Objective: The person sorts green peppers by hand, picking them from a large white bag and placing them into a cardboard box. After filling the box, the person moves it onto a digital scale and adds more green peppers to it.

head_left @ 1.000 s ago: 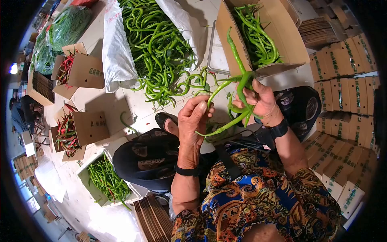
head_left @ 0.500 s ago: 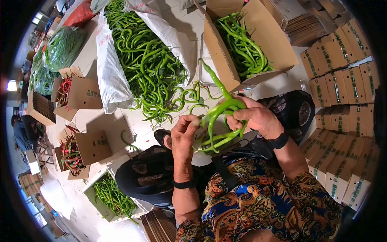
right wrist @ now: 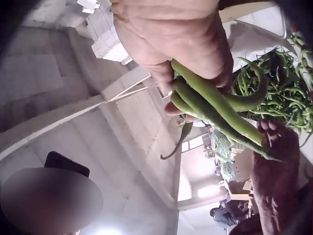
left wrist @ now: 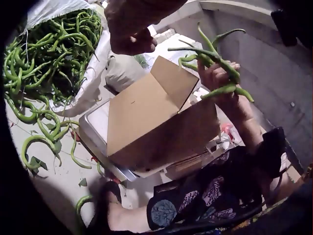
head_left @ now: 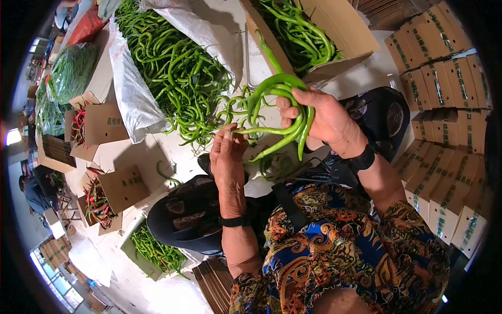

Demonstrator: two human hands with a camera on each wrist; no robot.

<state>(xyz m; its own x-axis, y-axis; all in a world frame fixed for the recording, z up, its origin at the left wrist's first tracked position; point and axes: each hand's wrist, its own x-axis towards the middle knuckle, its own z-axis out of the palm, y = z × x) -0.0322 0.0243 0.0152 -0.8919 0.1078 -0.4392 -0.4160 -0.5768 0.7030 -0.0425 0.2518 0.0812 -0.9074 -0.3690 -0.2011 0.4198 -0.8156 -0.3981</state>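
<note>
My right hand [head_left: 319, 118] grips a bunch of long green peppers [head_left: 285, 112] in front of my chest; the same bunch of peppers [left wrist: 215, 58] shows in the left wrist view, and again as peppers [right wrist: 215, 105] under the right hand [right wrist: 171, 39]. My left hand [head_left: 227, 152] pinches the thin tip of one pepper [head_left: 248, 131] from that bunch. A cardboard box [head_left: 340, 26] partly filled with green peppers stands just beyond the hands. A big heap of green peppers [head_left: 172, 63] lies on a white sack [head_left: 130, 104] at the upper left.
Small open boxes with red peppers [head_left: 97, 201] and another with green ones [head_left: 151, 248] sit on the floor at left. Stacks of folded printed cartons [head_left: 444, 146] line the right. Flat cardboard [head_left: 214, 282] lies by my knee. Loose peppers [left wrist: 44, 132] scatter on the floor.
My right hand has lifted the bunch and turned it so the peppers curl over the fingers. My left hand has followed upward, still holding one pepper's tip. The view has shifted slightly.
</note>
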